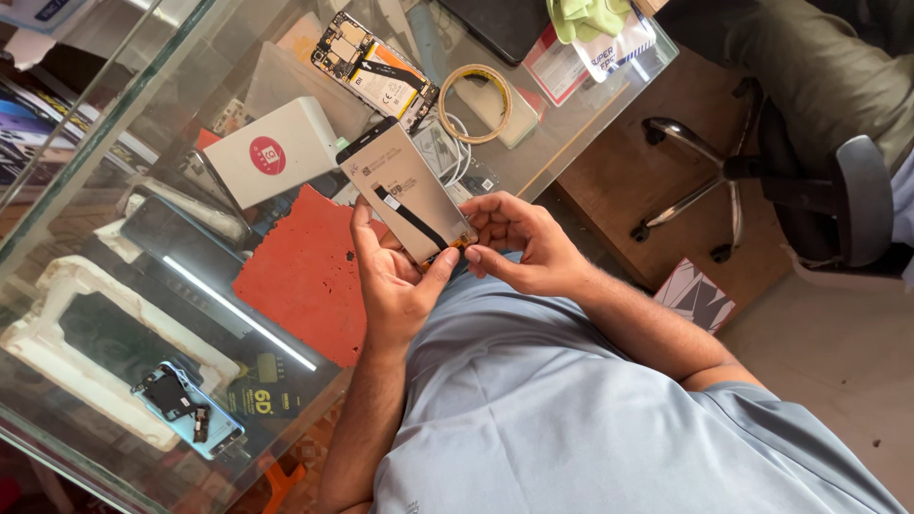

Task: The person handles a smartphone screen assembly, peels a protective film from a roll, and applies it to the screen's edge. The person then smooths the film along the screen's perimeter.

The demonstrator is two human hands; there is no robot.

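Both hands grip the flat beige phone screen panel (pixel 407 193): left hand (pixel 392 276) under it, right hand (pixel 522 246) pinching its lower corner, above the red rubber mat (pixel 300 276).

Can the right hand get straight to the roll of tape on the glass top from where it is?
Probably yes: the tape roll lies uncovered on the glass beyond the screen panel, but the right hand is pinching that panel's lower end.

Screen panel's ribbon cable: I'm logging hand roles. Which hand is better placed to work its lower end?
Probably the right hand: its fingertips sit at the ribbon cable's lower end, while the left hand cradles the screen panel.
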